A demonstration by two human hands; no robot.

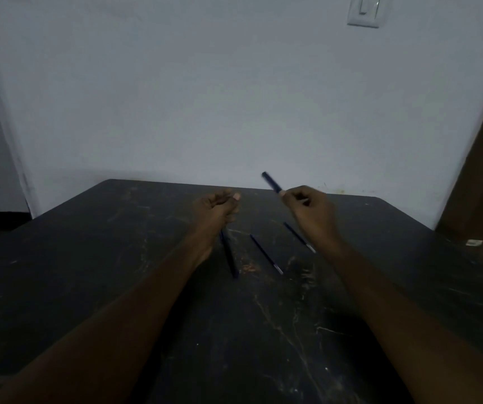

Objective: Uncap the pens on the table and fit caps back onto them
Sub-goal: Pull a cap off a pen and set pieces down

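Everything is dim. The wall behind the surface is the brightest area, greying toward its side edges, which bow from the wide lens. The surface is almost black, its scratches faintly catching light. The pen in my right hand is motion-blurred.

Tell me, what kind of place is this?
Probably a plain indoor room, maybe in a home. There's a bare white wall with a light switch on it, a dark, scratched table in front of it, and what looks like a brown door at the right.
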